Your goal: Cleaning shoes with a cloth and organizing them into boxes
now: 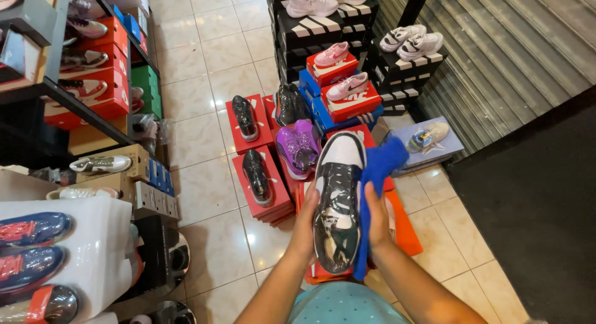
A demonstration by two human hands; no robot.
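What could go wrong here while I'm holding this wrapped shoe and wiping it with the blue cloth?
The wrapped shoe looks glossy and rests only between the left hand and right hand, so it might slip. It could drop onto the purple shoes below. The blue cloth covers part of the right hand's grip and may loosen it.

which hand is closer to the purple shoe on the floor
Left. The left hand holds the wrapped shoe just below the purple shoe; the right hand, with the blue cloth, is across that wrapped shoe, farther away.
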